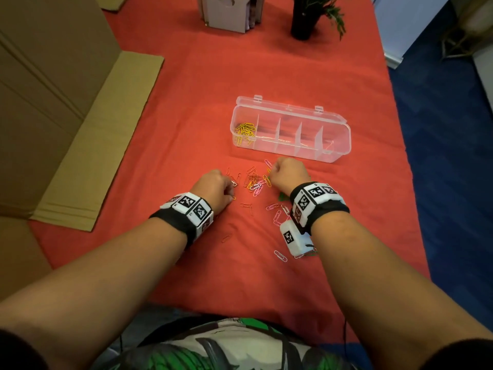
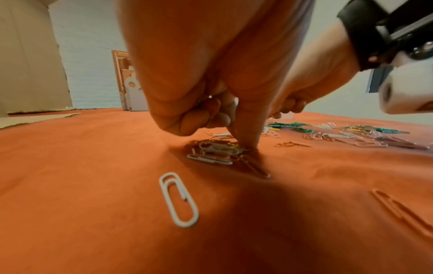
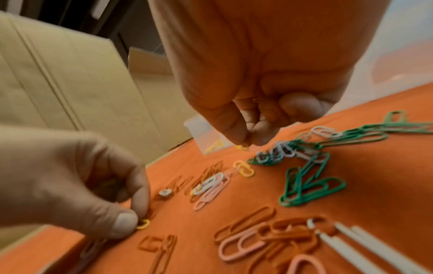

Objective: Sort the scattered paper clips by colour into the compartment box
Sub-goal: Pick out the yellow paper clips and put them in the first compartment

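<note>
Your left hand (image 1: 213,186) pinches a yellow paper clip (image 3: 143,224) on the red table (image 1: 202,108), your right hand (image 1: 289,173) pinches another yellow clip (image 3: 242,147) beside the scattered paper clips (image 1: 253,181), near the clear compartment box (image 1: 333,153) already holding yellow clips (image 1: 245,130) in its leftmost compartment.

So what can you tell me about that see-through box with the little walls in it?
The compartment box looks like clear plastic, long with rounded corners, lying flat on the red cloth just beyond the loose clips. Its lid is open and folded back behind it, with two small latch tabs on the far edge. Thin clear dividers split it into a row of sections. Only the leftmost section holds anything: a small heap of yellow paper clips. The other sections look empty. Neither hand touches it.
</note>
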Demonstrator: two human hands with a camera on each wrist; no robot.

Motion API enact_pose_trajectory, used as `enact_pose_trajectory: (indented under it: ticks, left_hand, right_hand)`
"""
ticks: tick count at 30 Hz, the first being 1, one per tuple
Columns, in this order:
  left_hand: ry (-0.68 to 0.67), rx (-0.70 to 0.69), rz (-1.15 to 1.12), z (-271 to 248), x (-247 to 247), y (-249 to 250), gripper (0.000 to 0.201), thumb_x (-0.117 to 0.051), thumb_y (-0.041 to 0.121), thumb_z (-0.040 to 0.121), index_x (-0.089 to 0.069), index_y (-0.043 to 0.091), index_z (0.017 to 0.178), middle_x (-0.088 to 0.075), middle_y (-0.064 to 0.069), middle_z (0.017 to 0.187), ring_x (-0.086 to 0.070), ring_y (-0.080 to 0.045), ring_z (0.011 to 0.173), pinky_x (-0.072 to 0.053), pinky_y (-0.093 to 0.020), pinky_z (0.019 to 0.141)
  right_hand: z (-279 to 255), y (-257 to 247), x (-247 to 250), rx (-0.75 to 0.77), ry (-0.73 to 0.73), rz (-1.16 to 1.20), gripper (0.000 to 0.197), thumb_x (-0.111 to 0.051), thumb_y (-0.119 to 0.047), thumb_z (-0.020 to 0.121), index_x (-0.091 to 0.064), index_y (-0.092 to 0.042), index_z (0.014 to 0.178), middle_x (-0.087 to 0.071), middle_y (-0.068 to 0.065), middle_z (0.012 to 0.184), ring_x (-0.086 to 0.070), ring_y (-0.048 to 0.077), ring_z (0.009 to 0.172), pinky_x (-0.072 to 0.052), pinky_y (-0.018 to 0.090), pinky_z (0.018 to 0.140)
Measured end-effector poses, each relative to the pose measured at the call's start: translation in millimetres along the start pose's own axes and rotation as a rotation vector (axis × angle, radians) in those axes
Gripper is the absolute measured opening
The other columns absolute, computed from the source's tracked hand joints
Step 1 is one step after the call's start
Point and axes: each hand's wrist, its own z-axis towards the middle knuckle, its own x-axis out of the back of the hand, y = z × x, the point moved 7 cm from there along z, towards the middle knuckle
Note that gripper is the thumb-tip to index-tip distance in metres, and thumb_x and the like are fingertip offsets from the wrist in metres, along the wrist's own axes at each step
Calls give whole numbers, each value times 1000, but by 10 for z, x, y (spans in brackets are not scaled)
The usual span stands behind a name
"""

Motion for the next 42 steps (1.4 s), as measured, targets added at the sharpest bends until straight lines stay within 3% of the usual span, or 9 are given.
enact_pose_trajectory:
  ticks: [3,9,12,20,23,29,33,38,42]
  left_hand:
    - [4,-11,-28,15,9,9,10,-65,16,80,-68,12,89,-45,-4,91,-56,-26,94,-40,-26,79]
    - [70,25,-55,58,102,-75,14,-68,14,78,-71,16,91,-45,-3,89,-56,-26,93,-40,-26,78]
    - [11,13,22,43,41,-70,22,-75,21,72,-71,19,94,-43,0,91,-56,-23,93,-42,-26,80]
    - [22,7,-53,25,6,-107,11,-72,25,75,-67,16,79,-46,-1,86,-53,-19,81,-41,-26,76]
    - [24,62,-307,30,64,-148,15,-68,21,81,-57,20,71,-53,1,76,-50,-14,71,-41,-25,70]
    - [-53,150,-998,9,136,-83,27,-42,1,94,-55,21,82,-40,2,62,-40,1,40,-34,-10,43]
    - [-96,312,-1312,-43,152,-73,32,-28,-8,84,-53,12,77,-43,-2,65,-41,-10,51,-42,-20,48]
    - [-17,343,-1032,-18,141,-132,29,-38,-1,84,-51,13,62,-40,2,52,-34,-12,44,-37,-17,42]
    - [-99,319,-822,-37,-86,-151,30,-43,3,92,-56,20,71,-50,3,68,-40,-11,46,-38,-20,44]
  right_hand:
    - [-39,155,13,-62,7,250,10,-48,-12,82,-51,-17,73,-62,7,83,-56,24,78,-43,29,67]
    - [-121,202,-73,-160,-57,678,34,-48,5,79,-54,-22,100,-49,-2,63,-41,10,49,-32,22,45]
    - [-131,149,-100,-157,-101,788,35,-36,7,82,-57,-20,88,-46,-2,61,-37,6,41,-27,17,37]
    - [-185,151,-74,-299,-122,965,31,-32,5,87,-49,-14,69,-39,3,59,-31,13,50,-25,24,47]
    - [-206,158,-91,-342,-166,909,28,-38,0,87,-48,-12,64,-40,5,60,-33,15,50,-28,25,48]
    - [-270,159,-117,-293,-177,1324,22,-34,0,83,-50,-9,71,-37,1,62,-36,13,51,-31,22,45]
    - [-215,99,-138,-244,-224,1296,22,-38,4,87,-58,-5,82,-42,2,69,-39,10,54,-35,17,39]
    - [-178,124,-188,-202,-192,1067,22,-43,6,89,-59,-8,82,-50,3,73,-45,9,57,-45,17,47]
    - [-139,215,-229,-230,-126,965,26,-42,4,89,-58,-12,75,-52,0,73,-43,8,55,-44,18,46]
